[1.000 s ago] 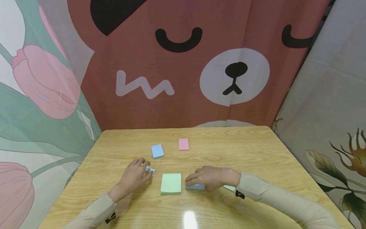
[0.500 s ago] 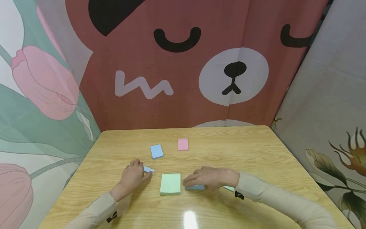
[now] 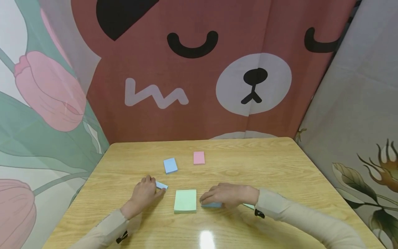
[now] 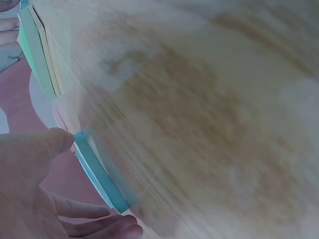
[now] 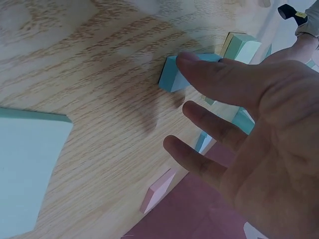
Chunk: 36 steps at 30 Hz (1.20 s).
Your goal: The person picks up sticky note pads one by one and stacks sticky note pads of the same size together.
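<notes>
My left hand (image 3: pixel 143 193) holds a small blue sticky note pad (image 3: pixel 161 185) on the table. In the left wrist view the thumb is at one end of this blue pad (image 4: pixel 102 172) and fingertips are at the other. To the right, my right hand (image 3: pixel 228 194) grips a second blue sticky note pad (image 3: pixel 212 205), mostly covered by the hand in the head view. The right wrist view shows the thumb on the near face of that pad (image 5: pixel 172 77), two other fingers held off it. A large light-green pad (image 3: pixel 185 201) lies between the hands.
Another blue pad (image 3: pixel 170 166) and a pink pad (image 3: pixel 199 158) lie farther back. A second green pad (image 3: pixel 249 206) shows partly beneath the right wrist. Printed curtains (image 3: pixel 155 121) hang behind the wooden table (image 3: pixel 264 159) and along both sides.
Early on, the left fingers shifted left off the top of the blue pad, uncovering more of it; they have stayed there since. The right hand keeps its place on its pad.
</notes>
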Available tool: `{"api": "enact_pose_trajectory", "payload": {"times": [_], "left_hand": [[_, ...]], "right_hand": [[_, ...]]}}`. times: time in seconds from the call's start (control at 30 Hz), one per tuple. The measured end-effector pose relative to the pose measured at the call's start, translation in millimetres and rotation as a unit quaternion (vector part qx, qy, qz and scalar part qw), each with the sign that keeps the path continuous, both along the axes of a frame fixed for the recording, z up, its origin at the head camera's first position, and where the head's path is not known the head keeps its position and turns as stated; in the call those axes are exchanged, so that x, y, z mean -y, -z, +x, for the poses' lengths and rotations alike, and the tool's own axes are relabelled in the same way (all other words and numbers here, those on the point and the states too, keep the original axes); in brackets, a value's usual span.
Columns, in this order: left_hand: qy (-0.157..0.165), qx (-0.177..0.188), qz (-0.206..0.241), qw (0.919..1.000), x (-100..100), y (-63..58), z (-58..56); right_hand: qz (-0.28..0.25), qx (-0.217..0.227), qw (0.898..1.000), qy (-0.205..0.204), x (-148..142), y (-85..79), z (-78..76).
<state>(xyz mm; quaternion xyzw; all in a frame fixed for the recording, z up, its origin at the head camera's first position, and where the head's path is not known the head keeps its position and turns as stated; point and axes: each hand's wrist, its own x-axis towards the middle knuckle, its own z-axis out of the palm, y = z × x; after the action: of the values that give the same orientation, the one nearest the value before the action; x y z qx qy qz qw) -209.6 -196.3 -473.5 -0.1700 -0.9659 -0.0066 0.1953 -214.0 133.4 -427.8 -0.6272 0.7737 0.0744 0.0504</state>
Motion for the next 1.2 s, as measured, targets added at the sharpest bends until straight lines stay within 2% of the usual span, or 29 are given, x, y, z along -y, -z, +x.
{"api": "enact_pose_trajectory", "payload": {"times": [0.43, 0.83, 1.2], "left_hand": [[0.004, 0.009, 0.005, 0.9999, 1.4, 4.8, 0.3], [-0.001, 0.008, -0.014, 0.9999, -1.4, 0.4, 2.6], [0.014, -0.024, -0.021, 0.9994, -0.6, 2.4, 1.5]], "right_hand": [[0.003, 0.016, 1.0, 0.008, 2.3, 3.9, -2.3], [0.0, 0.026, 1.0, 0.007, 3.1, 4.4, -3.2], [-0.002, 0.031, 0.999, 0.013, 3.3, 4.7, -3.7]]}}
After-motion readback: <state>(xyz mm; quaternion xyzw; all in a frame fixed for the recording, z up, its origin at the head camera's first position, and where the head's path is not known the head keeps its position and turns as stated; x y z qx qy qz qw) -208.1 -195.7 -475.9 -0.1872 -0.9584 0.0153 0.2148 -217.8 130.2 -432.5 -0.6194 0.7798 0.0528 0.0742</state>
